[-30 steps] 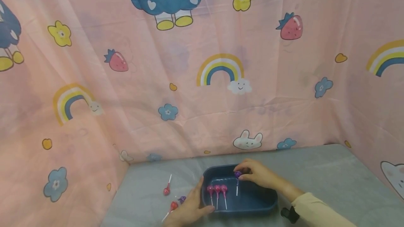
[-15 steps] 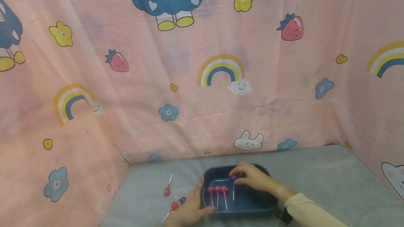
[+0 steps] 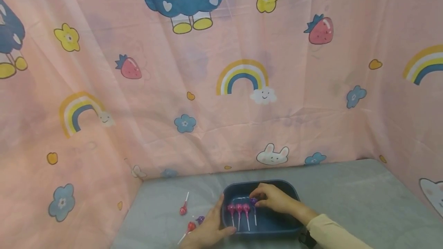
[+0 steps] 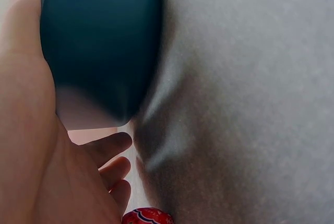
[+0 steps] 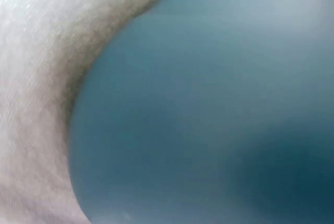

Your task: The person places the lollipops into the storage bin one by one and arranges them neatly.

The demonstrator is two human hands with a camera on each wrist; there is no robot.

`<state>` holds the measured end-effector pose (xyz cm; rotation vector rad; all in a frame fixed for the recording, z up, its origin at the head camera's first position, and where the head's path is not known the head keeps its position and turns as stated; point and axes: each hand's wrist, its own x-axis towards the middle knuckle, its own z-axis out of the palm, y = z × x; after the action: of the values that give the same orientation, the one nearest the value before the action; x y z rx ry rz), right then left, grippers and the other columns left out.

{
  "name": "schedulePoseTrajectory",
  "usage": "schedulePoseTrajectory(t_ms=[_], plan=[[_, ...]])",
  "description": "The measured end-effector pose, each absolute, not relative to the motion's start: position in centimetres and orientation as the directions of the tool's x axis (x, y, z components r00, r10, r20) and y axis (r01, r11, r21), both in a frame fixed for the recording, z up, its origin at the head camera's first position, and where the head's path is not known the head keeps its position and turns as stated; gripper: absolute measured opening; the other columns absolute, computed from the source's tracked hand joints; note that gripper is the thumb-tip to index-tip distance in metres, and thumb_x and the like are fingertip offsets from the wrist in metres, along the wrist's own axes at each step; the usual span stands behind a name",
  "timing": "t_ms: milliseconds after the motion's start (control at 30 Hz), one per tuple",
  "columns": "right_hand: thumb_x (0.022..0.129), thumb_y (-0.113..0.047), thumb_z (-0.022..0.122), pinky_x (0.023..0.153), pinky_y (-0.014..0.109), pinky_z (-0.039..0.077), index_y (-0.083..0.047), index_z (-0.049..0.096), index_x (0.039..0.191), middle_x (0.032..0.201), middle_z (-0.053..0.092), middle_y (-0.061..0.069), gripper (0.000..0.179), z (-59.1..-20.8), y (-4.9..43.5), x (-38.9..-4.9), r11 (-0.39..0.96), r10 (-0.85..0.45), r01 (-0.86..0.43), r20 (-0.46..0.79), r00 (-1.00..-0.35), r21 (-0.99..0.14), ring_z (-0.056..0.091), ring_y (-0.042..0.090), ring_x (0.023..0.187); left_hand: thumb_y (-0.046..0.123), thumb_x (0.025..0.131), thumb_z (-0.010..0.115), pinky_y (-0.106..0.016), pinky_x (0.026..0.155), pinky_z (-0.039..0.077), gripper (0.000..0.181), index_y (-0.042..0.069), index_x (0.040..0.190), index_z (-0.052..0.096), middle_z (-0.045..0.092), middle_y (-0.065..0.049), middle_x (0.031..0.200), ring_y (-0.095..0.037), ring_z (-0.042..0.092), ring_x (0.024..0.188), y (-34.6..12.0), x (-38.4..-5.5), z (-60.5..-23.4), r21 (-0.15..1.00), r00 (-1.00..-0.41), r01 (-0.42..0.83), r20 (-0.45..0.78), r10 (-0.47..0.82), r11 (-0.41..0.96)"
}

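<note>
Inside the dark blue tray [image 3: 277,224], my right hand [image 3: 277,200] pinches a purple lollipop [image 3: 254,201] by its wrapped head, the white stick pointing toward me. Just left of it, three pink lollipops [image 3: 238,208] lie side by side in a row, sticks the same way. My left hand [image 3: 209,229] rests against the tray's left end, thumb at the front rim and index finger along the side. In the left wrist view its other fingers [image 4: 112,169] hang loose beside the tray wall [image 4: 102,41]. The right wrist view holds only the blurred tray wall [image 5: 182,104].
On the grey table [image 3: 346,195], left of the tray, lie a red lollipop [image 3: 183,210], a second red lollipop [image 3: 191,226] and a purple lollipop [image 3: 200,220], the last two partly behind my left hand. A pink printed curtain [image 3: 155,87] hangs behind. Something black [image 3: 306,239] shows under the right sleeve.
My right hand has carried the purple lollipop left and toward me, up beside the row of pink lollipops. The left hand stays at the tray's end.
</note>
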<state>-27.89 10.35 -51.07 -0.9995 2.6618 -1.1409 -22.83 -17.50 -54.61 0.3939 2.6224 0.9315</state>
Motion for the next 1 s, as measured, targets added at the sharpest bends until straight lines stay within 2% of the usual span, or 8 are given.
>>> schedulePoseTrajectory(t_ms=[200, 367, 1000], plan=[[0.082, -0.020, 0.071, 0.071, 0.023, 0.049, -0.013, 0.070, 0.106, 0.090, 0.062, -0.001, 0.025, -51.8, 10.4, -28.1, 0.511, -0.596, -0.534, 0.170, -0.785, -0.674, 0.058, 0.012, 0.083, 0.066, 0.080, 0.057, -0.060, 0.109, 0.030, 0.105, 0.029, 0.151, -0.010, 0.024, -0.026, 0.152, -0.041, 0.028, 0.140, -17.5, -22.9, -54.8, 0.652, -0.908, 0.151, -0.206, 0.365, 0.743], [0.082, -0.021, 0.070, 0.070, 0.021, 0.047, -0.015, 0.071, 0.105, 0.090, 0.061, -0.002, 0.024, -52.3, 10.3, -28.2, 0.531, -0.585, -0.485, 0.113, -0.803, -0.695, 0.057, 0.009, 0.083, 0.066, 0.080, 0.057, -0.060, 0.109, 0.030, 0.104, 0.029, 0.151, -0.010, 0.024, -0.026, 0.152, -0.040, 0.029, 0.140, -17.5, -23.0, -54.9, 0.650, -0.908, 0.167, -0.191, 0.373, 0.741], [0.082, -0.022, 0.070, 0.071, 0.023, 0.047, -0.020, 0.072, 0.104, 0.090, 0.060, -0.004, 0.022, -53.1, 10.0, -28.2, 0.554, -0.586, -0.475, 0.085, -0.806, -0.683, 0.056, 0.009, 0.084, 0.067, 0.081, 0.054, -0.058, 0.110, 0.030, 0.103, 0.029, 0.151, -0.011, 0.025, -0.026, 0.151, -0.040, 0.029, 0.139, -17.7, -23.1, -55.5, 0.630, -0.905, 0.206, -0.169, 0.391, 0.749]])
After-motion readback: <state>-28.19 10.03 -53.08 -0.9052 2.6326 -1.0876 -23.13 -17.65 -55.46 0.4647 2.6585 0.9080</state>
